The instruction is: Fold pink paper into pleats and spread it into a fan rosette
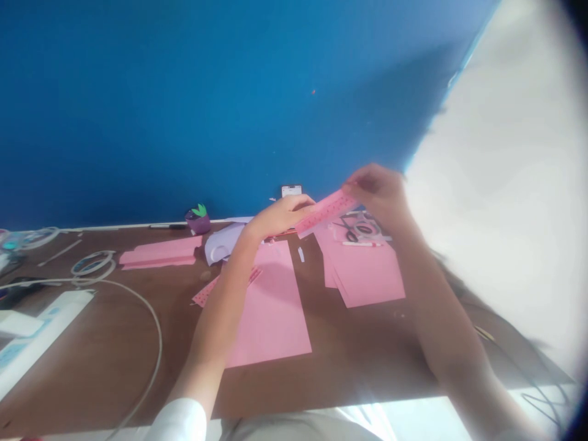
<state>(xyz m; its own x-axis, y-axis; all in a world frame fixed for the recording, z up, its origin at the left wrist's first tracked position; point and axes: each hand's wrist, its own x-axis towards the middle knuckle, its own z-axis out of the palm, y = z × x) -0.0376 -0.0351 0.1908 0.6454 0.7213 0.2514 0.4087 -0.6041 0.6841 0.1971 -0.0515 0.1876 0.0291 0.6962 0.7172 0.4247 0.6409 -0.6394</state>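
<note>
Pink strip [326, 213] in firm pinch of both hands [285, 214] [380, 188] (green leaves [200, 211] in purple pot [199, 225]).

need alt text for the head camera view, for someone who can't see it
A person's left hand and right hand hold a red-patterned pink paper strip above a brown table. Plain pink paper sheets lie on it, with a blue wall behind.

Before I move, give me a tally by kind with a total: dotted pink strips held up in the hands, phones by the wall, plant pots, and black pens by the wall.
Dotted pink strip, held up: 1
Phone: 1
Purple plant pot: 1
Black pen: 1
Total: 4
</note>
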